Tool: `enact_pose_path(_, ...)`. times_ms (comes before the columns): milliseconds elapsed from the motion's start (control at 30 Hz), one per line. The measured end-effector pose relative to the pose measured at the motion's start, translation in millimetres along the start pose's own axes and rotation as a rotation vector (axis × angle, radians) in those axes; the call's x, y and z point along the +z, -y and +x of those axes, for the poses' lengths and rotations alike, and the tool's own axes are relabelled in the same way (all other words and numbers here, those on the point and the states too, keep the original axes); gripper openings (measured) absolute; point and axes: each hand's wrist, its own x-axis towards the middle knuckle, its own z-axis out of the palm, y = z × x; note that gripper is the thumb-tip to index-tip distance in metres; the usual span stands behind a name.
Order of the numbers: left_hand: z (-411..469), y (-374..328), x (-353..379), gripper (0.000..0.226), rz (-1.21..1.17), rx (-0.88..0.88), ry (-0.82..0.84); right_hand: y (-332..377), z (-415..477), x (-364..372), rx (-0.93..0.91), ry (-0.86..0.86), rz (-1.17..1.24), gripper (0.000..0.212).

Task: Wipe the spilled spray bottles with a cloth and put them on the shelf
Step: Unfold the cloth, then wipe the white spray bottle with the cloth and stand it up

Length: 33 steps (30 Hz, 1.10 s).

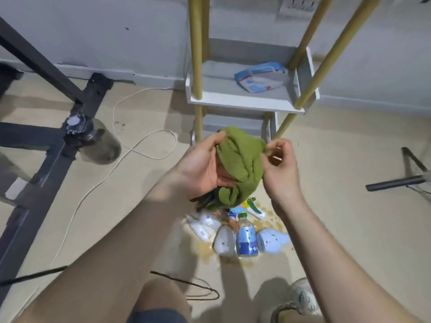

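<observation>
item: green cloth (240,164), held up betw. both hands, above the floor. soft, limp, light. it is bunched and folded over itself, lower end hanging in a wad. judged: no slip risk, but it sags wherever unsupported, so best gathered into a pad in one palm before wiping.

left hand (205,166): palm up, fingers curled under the cloth's left side, thumb over its top edge. the cloth sits in the cup of the hand. right hand (279,169): thumb and forefinger pinch the cloth's right edge; other fingers loosely curled. a dark object shows below the left hand; cannot tell what it is.

spray bottles (225,241): lying in a cluster on the floor below the hands, well apart from the fingers. blue-label bottle (246,240) lies betw. two white ones, close against them. a green-trigger sprayer (253,209) lies behind. brownish spill (270,221) spreads under and around the cluster, w/ specks on the bottle bodies. judged: plastic, light to moderate weight, wet and slippery. take hold at the neck or waist, through the cloth.

shelf (242,102): white tiers on gold posts, just beyond the cluster. one tier holds a blue-white packet (261,76) at rear right.
</observation>
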Motion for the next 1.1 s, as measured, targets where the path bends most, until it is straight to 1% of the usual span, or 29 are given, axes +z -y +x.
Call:
enact_pose_path(33, 8.9, 5.3, -5.9, 0.050, 0.011, 0.021, 0.045, -19.7, 5.0, 4.6, -0.017, 0.026, -0.007, 0.016)
enact_pose_path(67, 15.7, 8.0, -11.0, 0.052, 0.017, 0.044, 0.076, -33.8, 6.3, 9.2, 0.042, 0.106, 0.032, 0.011)
enact_pose_path(100, 20.5, 9.0, -13.9, 0.053, 0.033, 0.065, 0.103, -45.9, 6.1, 12.2, 0.164, 0.223, 0.079, 0.025)
enact_pose_path(133, 24.5, 8.7, -15.8, 0.055, 0.059, 0.082, 0.122, -57.3, 2.9, 12.0, 0.288, 0.344, 0.157, 0.044)
enact_pose_path(167, 26.2, 7.4, -16.9, 0.058, 0.097, 0.102, 0.131, -65.6, -1.7, 11.0, 0.333, 0.444, 0.207, 0.057)
enact_pose_path(200, 26.0, 5.4, -17.4, 0.060, 0.141, 0.126, 0.132, -71.1, -4.1, 10.3, 0.299, 0.509, 0.214, 0.057)
enact_pose_path(233, 24.2, 2.8, -18.9, 0.061, 0.195, 0.154, 0.132, -73.3, -5.2, 8.9, 0.222, 0.517, 0.187, 0.045)
enact_pose_path(267, 19.9, -0.7, -19.3, 0.059, 0.250, 0.184, 0.126, -74.2, -3.5, 7.8, 0.133, 0.455, 0.162, 0.031)
enact_pose_path(300, 13.0, -4.7, -19.3, 0.053, 0.292, 0.222, 0.114, -68.9, -3.8, 6.9, 0.073, 0.380, 0.170, 0.022)
enact_pose_path(367, -9.8, -11.7, -17.4, 0.034, 0.373, 0.315, 0.061, -53.9, -8.8, 1.7, 0.014, 0.291, 0.262, 0.018)
enact_pose_path(433, -39.5, -15.6, -13.0, 0.020, 0.487, 0.431, -0.051, -34.5, -20.1, -6.3, 0.051, 0.303, 0.418, 0.023)
enact_pose_path(500, -68.1, -11.1, -10.4, 0.016, 0.641, 0.497, -0.189, -14.4, -38.3, -18.3, 0.129, 0.348, 0.549, 0.026)
enact_pose_path(567, -94.2, -1.5, -5.0, 0.021, 0.805, 0.540, -0.308, 5.5, -61.3, -34.7, 0.196, 0.474, 0.705, 0.028)
enact_pose_path(633, -115.0, 8.7, 4.0, 0.032, 0.834, 0.608, -0.427, 20.3, -83.4, -46.8, 0.216, 0.593, 0.839, 0.036)
enact_pose_path(667, -123.9, 13.8, 11.8, 0.031, 0.803, 0.636, -0.454, 24.6, -95.3, -51.8, 0.206, 0.637, 0.867, 0.041)
enact_pose_path(733, -138.4, 27.4, 31.6, 0.019, 0.805, 0.669, -0.483, 26.3, -117.1, -61.0, 0.179, 0.719, 0.887, 0.048)
enact_pose_path(767, -142.2, 34.6, 39.9, 0.016, 0.890, 0.679, -0.528, 25.7, -125.6, -65.9, 0.171, 0.747, 0.889, 0.051)
enact_pose_path(800, -147.2, 43.5, 49.7, 0.018, 1.040, 0.701, -0.606, 25.7, -132.6, -70.2, 0.168, 0.763, 0.897, 0.050)
enact_pose_path(833, -152.3, 53.2, 59.9, 0.019, 1.177, 0.758, -0.702, 27.0, -139.2, -74.5, 0.156, 0.784, 0.900, 0.047)
enact_pose_path(867, -158.8, 63.1, 70.1, 0.016, 1.219, 0.851, -0.748, 27.9, -144.4, -78.4, 0.118, 0.800, 0.880, 0.041)
enact_pose_path(900, -163.7, 72.8, 78.0, 0.010, 1.177, 0.918, -0.695, 28.9, -148.2, -82.2, 0.059, 0.815, 0.828, 0.034)
enact_pose_path(933, -169.1, 84.7, 86.7, 0.010, 1.062, 0.916, -0.554, 30.3, -152.5, -86.1, -0.017, 0.820, 0.730, 0.030)
enact_pose_path(967, -172.0, 97.8, 93.0, 0.015, 0.954, 0.865, -0.413, 31.5, -156.2, -89.6, -0.095, 0.803, 0.610, 0.031)
enact_pose_path(1000, -174.0, 111.5, 97.6, 0.022, 0.940, 0.795, -0.324, 32.0, -159.6, -93.4, -0.176, 0.772, 0.468, 0.033)
enact_pose_path(1033, -174.7, 123.9, 99.3, 0.029, 0.999, 0.766, -0.301, 31.5, -163.6, -97.6, -0.272, 0.724, 0.317, 0.033)
enact_pose_path(1067, -172.8, 133.0, 97.2, 0.029, 1.023, 0.771, -0.318, 30.1, -167.1, -101.6, -0.376, 0.648, 0.163, 0.031)
enact_pose_path(1100, -170.5, 140.8, 93.3, 0.022, 0.981, 0.771, -0.331, 26.5, -170.0, -105.4, -0.463, 0.562, 0.029, 0.027)
